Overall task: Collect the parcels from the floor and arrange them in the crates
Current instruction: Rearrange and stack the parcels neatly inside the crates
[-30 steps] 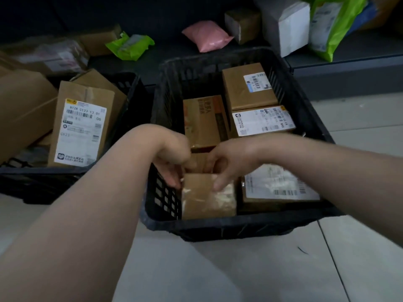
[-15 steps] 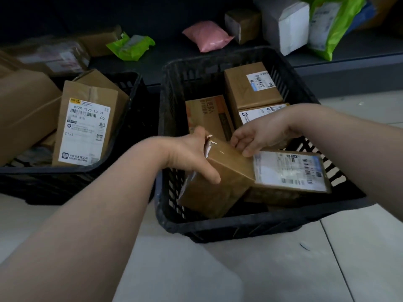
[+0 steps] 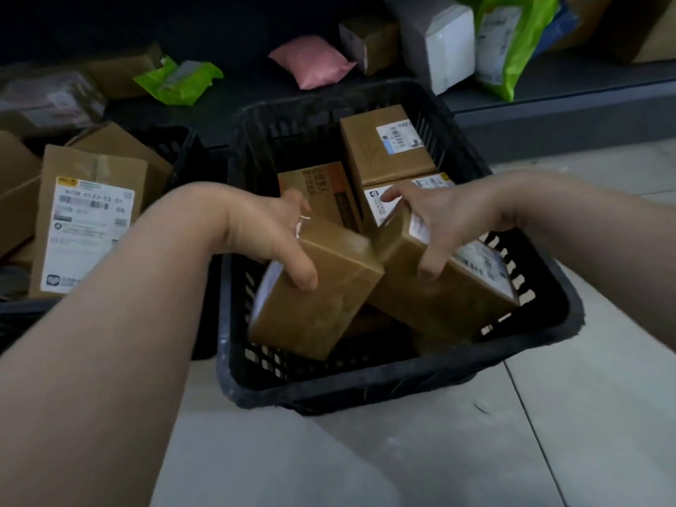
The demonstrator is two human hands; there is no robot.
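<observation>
parcels tilted in crate, labels partly under hands.

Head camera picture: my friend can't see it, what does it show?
Two bare hands tilt brown parcels inside a black crate: the left hand holds a plain box, the right hand a labelled box. More parcels lie behind.

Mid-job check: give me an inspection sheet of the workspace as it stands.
Surface: pale tiled floor, bare near the camera.
Job's things: centre crate holds brown parcels; left crate holds labelled boxes.
Clutter: pink pouch, green bag and white box on the dark ledge behind.
Hands: left hand grips a tilted plain box; right hand grips a tilted labelled box.
Cables: nothing seen.
Surroundings: dim, dark backdrop.
</observation>
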